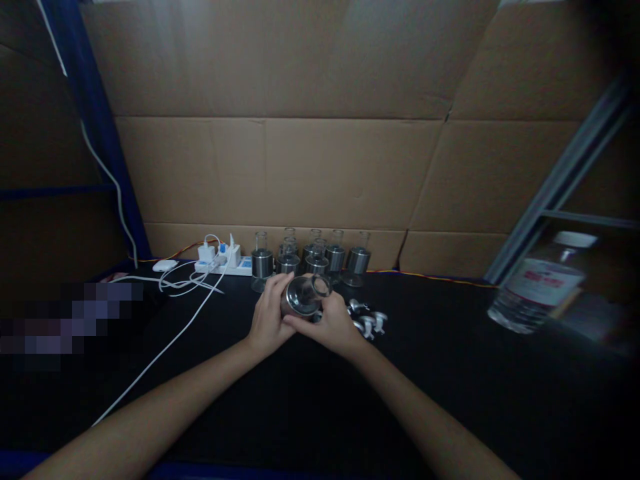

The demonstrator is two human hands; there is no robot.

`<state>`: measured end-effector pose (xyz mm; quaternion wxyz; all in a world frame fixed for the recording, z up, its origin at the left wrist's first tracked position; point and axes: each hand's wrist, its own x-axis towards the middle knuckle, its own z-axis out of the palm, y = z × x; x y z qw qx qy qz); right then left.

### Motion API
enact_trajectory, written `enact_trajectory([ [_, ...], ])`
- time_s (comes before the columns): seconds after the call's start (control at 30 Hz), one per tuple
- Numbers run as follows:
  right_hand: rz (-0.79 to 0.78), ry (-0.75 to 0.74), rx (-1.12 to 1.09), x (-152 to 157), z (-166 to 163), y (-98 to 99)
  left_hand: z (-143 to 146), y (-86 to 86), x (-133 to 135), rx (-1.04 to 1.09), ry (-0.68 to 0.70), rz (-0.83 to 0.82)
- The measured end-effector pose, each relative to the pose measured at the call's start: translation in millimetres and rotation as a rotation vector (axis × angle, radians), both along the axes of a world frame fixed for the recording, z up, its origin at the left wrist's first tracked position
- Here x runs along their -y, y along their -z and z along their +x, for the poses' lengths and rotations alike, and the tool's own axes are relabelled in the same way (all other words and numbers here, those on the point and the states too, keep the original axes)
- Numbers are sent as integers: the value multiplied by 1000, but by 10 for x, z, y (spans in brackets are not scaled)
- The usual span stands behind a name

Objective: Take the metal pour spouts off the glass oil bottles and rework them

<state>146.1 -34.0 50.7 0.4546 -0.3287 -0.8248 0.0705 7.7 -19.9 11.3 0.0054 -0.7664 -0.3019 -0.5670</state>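
left hand (267,319) + right hand (334,327): gripping tilted metal-and-glass vessel (303,296) | similar vessels (310,260) behind, near cardboard

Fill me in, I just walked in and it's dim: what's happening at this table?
A person grips a metal-and-glass piece in both hands, left hand and right hand, just above the black table. A row of similar pieces stands behind it along the cardboard wall. Some small metal parts lie by the right hand. A power strip sits to the left and a water bottle to the right.
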Motion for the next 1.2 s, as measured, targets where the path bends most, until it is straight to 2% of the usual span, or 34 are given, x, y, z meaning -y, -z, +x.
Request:
enact_trajectory([
  [0.13,124,4,13,24,39,-53,13,10,-20,1,20,24],
  [0.2,197,62,-15,17,94,-67,27,-5,-18,4,12,-3],
  [0.3,253,256,-104,6,193,-82,46,-38,-2,9,-9,-56],
  [0.43,225,586,-296,-15,312,-131,62,-66,19,3,-35,-98],
  [0.5,204,670,-363,-44,370,-166,63,-66,15,8,-52,-110],
  [0.63,141,731,-379,-157,501,-190,53,-44,-22,27,-97,-139],
  [0.83,59,793,-374,-406,703,-83,26,-14,-79,37,-157,-184],
  [1.2,-85,746,-46,-639,818,75,19,72,-154,1,-197,-328],
])
